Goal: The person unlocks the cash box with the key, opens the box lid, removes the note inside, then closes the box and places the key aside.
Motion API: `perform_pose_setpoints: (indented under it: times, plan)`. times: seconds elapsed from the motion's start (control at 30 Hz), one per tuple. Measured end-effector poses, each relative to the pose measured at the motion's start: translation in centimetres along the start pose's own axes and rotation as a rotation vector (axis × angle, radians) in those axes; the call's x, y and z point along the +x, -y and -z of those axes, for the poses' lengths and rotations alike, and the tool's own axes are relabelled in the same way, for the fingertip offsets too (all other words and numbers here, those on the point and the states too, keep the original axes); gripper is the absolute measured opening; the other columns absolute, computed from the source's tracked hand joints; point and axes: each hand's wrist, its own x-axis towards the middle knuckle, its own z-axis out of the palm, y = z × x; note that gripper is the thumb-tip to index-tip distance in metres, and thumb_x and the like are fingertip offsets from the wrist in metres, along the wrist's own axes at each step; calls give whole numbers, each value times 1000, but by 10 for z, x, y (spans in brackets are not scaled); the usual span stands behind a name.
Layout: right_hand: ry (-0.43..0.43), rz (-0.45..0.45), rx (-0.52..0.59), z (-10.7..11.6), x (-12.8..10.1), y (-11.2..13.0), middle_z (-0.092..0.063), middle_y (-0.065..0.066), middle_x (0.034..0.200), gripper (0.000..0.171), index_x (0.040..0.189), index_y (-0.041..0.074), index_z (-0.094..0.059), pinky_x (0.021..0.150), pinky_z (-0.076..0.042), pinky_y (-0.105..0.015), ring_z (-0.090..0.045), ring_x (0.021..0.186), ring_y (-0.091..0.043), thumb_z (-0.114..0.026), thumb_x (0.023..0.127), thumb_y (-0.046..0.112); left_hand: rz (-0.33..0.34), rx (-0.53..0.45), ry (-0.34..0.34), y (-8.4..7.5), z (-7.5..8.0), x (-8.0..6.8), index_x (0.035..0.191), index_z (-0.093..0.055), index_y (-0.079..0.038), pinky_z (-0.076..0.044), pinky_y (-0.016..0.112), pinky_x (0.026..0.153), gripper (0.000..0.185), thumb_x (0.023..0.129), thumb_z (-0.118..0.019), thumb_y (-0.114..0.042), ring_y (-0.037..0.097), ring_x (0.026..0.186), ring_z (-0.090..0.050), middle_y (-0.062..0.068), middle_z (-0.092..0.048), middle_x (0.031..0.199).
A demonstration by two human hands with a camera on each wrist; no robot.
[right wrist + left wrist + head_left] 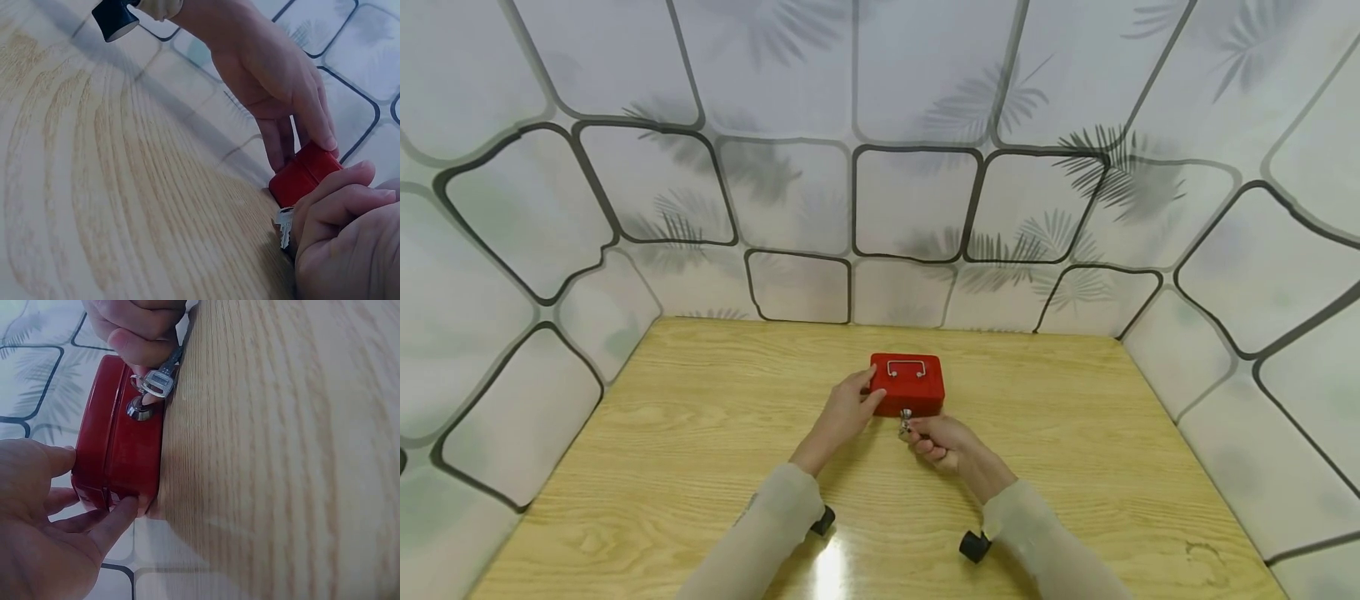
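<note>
Head view: left hand (850, 406) steadying the red cash box (908, 383), right hand's (942, 442) grip pinching the key (905, 425) at its front lock.

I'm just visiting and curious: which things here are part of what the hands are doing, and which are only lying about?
In use:
- red cash box, steadied by the left hand
- key at the box's lock, pinched by the right hand

Just there:
- wooden table
- patterned backdrop
</note>
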Motion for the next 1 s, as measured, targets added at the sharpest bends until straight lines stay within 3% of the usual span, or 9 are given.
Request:
perform_pose_setpoints:
  times: [0.17,0.37,0.47,0.63,0.87,1.0]
  plan:
    - [-36,22,6,-1,0,-3,-51,3,69,17,108,-2,-52,37,-27,-7,-39,48,3,-37,112,6,7,-9,3,0,0,0,155,-44,1,-55,42,99,56,106,-61,-21,32,122,-64,21,-52,150]
    - [-58,113,-33,5,-6,-6,-54,3,65,16,104,-6,-56,39,-30,-8,-43,49,2,-44,108,3,-4,-15,-1,0,0,-1,154,-44,2,-55,42,99,55,106,-61,-19,33,121,-64,21,-53,148]
    - [-125,161,-149,9,-13,-4,-56,2,68,18,102,-7,-61,40,-32,-10,-47,51,0,-49,107,6,2,-20,2,0,1,-1,154,-44,2,-55,41,100,56,106,-61,-20,33,122,-63,21,-53,149]
    - [-322,271,-418,11,-27,2,-63,-6,75,23,105,-8,-68,44,-38,-18,-53,58,-9,-56,106,11,10,-10,2,0,1,0,155,-43,0,-54,41,101,56,106,-61,-21,32,124,-63,20,-52,150]
    - [-526,562,-666,16,-36,15,-67,-17,91,18,111,-8,-69,55,-48,-21,-59,71,-19,-67,100,5,18,-2,4,-1,1,1,155,-44,0,-54,41,101,56,106,-62,-20,31,123,-63,19,-53,150]
    - [-561,693,-758,25,-33,21,-70,-19,105,24,118,-8,-68,73,-54,-26,-64,89,-25,-70,97,4,18,-5,2,-1,1,0,155,-44,0,-55,41,101,56,105,-62,-20,31,122,-64,19,-53,149]
